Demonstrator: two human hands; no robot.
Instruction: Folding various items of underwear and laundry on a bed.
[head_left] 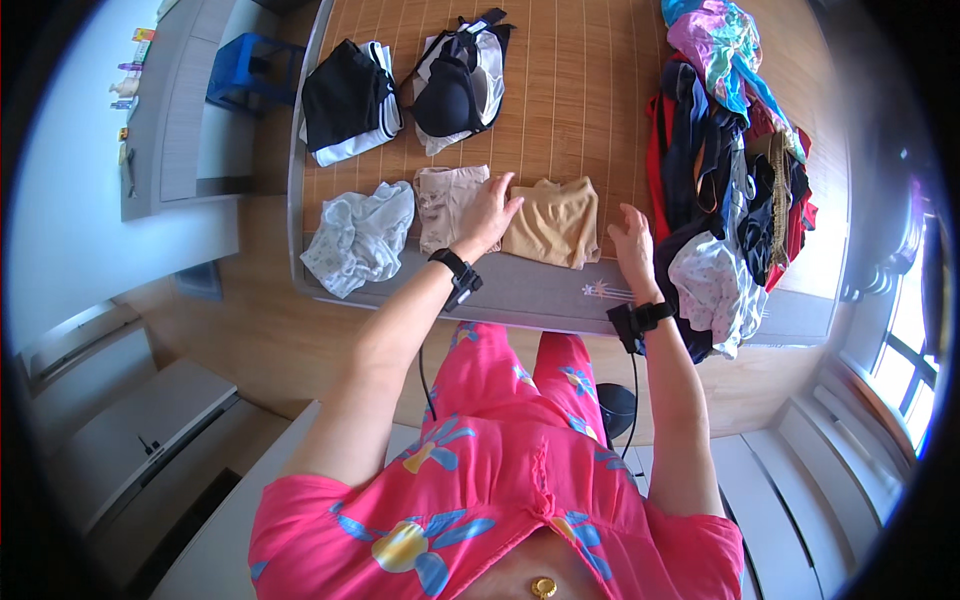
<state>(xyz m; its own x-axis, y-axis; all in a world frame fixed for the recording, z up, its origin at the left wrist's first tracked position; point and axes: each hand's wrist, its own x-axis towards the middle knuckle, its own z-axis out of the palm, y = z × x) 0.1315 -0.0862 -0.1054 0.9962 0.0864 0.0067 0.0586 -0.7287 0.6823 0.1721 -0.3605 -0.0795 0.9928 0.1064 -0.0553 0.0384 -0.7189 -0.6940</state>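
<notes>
My left hand (487, 214) is open over the gap between two small folded garments, its fingers at the edge of a pale pink one (440, 203) and close to a tan one (552, 225). The tan garment lies flat and folded near the front edge of the bed mat. To its right, my right hand (632, 246) hovers open with spread fingers, holding nothing. Left of the pink garment sits a loosely bunched white patterned garment (360, 235). Both my wrists wear black straps with small devices.
Farther back on the bamboo mat (570, 90) are a stack of folded black and white clothes (350, 100) and a black bra (448, 100) on lighter ones. A tangled clothes heap (715, 170) covers the right side. A blue stool (243, 75) stands beyond the left edge.
</notes>
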